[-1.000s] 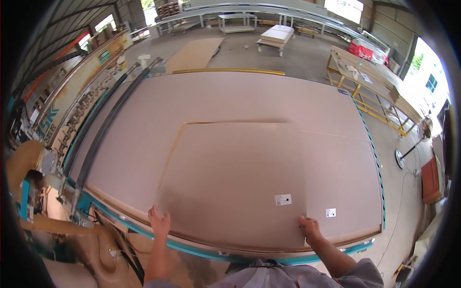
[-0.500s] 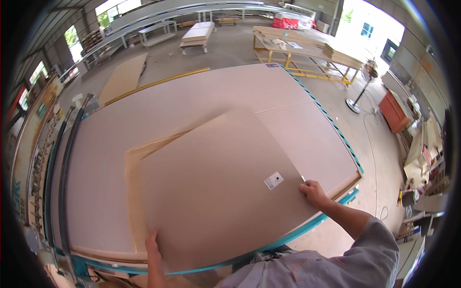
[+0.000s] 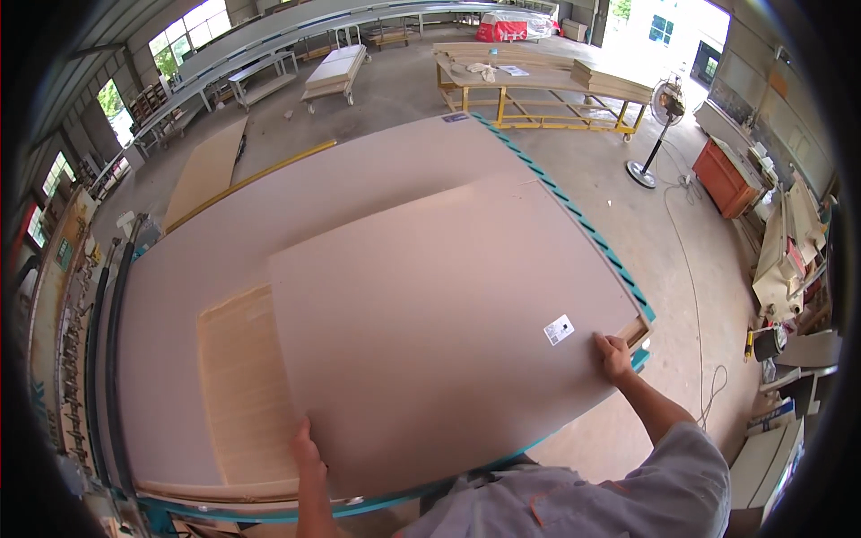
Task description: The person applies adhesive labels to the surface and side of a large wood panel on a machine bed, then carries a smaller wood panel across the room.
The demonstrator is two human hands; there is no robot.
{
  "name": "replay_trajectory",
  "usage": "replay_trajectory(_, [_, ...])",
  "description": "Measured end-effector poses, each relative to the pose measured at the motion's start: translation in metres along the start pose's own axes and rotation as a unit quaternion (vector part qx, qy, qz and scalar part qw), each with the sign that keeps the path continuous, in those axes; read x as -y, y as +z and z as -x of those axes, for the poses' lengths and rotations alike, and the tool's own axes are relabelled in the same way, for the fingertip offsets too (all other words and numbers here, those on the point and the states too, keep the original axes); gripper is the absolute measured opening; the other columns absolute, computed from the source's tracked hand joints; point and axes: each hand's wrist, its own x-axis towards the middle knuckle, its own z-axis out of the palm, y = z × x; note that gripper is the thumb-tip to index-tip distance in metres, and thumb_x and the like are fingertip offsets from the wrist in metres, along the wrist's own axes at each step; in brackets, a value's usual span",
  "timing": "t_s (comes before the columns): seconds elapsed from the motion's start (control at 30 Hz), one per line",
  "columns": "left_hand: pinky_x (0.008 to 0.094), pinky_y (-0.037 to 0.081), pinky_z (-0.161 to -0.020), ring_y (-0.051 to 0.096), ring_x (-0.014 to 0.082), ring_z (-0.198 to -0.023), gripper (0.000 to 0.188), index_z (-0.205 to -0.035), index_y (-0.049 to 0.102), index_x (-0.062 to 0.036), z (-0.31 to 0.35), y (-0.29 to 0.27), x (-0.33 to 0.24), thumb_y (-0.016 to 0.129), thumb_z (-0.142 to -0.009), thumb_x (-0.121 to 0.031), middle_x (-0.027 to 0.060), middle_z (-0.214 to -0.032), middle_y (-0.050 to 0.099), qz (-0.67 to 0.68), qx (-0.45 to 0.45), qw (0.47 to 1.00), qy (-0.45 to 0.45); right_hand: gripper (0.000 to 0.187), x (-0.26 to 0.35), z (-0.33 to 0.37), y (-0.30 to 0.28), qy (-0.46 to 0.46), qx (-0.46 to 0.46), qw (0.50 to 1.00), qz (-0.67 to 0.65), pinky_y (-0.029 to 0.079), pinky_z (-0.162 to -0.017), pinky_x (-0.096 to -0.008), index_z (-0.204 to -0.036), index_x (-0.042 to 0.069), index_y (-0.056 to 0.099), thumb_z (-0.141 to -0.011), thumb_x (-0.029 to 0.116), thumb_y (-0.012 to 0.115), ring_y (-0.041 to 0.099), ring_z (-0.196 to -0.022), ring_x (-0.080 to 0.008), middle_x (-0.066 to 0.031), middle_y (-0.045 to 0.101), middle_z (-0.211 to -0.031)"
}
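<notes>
A large flat pinkish-grey panel (image 3: 430,350) is held between my two hands, with a white label (image 3: 558,330) near its right edge. My left hand (image 3: 308,453) grips its left edge close to the near corner, and my right hand (image 3: 615,359) pinches its right edge. The fingers underneath are hidden. Below the panel lies a wide pinkish-grey sheet (image 3: 170,341) on a teal-edged table (image 3: 556,202). A bare wood-coloured area (image 3: 242,394) shows left of the panel. The panel's far edge casts a shadow on the sheet, so it seems slightly raised there.
Black rollers (image 3: 114,359) and machinery stand along the left side. Beyond the table are a yellow-framed workbench (image 3: 529,90) with boards, a white-topped cart (image 3: 335,73) and a pedestal fan (image 3: 659,134). On the right, a cable (image 3: 686,260) runs over the floor near a red bin (image 3: 728,175).
The panel has moved right in my hands and turned, so its far edge sits more square to the table's edge. More of the wood-coloured area is uncovered. My head view has shifted slightly.
</notes>
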Motion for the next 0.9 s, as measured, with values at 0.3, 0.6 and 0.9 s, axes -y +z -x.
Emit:
replay_trajectory(0.3, [0.0394,0.040,-0.099,0.055,0.0294,-0.110,0.053,-0.123,0.054,0.0108,0.026,0.149,0.031,0.059,-0.092,-0.032,0.0194,-0.122,0.059,-0.169,0.045,0.984,0.027,0.049,-0.043,-0.132,-0.086,-0.050,-0.049,0.993,0.092,0.046,-0.070,-0.0375,-0.084,-0.001,0.067,-0.092,0.044,0.053,0.062,-0.074,-0.0253,-0.0123,0.060,-0.065])
replay_trajectory(0.6, [0.0450,0.027,-0.113,0.036,0.0444,-0.132,0.091,-0.141,0.031,0.0110,0.074,0.157,0.138,0.070,-0.077,-0.040,0.0317,-0.144,0.034,-0.514,-0.012,0.850,0.117,0.048,-0.106,-0.179,-0.093,-0.112,-0.081,0.934,0.331,0.034,-0.109,-0.0448,-0.128,0.003,0.054,-0.084,0.021,0.060,0.043,-0.126,-0.0376,-0.0193,0.048,-0.135])
replay_trajectory(0.9, [0.0443,0.026,-0.114,0.028,0.0419,-0.138,0.105,-0.145,0.023,0.0077,0.103,0.185,0.132,0.080,-0.067,-0.034,0.0293,-0.145,0.033,-0.491,0.080,0.861,0.101,0.038,-0.097,-0.188,-0.089,-0.012,-0.042,0.951,0.307,0.039,-0.105,-0.0442,-0.108,0.001,0.063,-0.079,0.025,0.061,0.045,-0.122,-0.0370,-0.0201,0.052,-0.126])
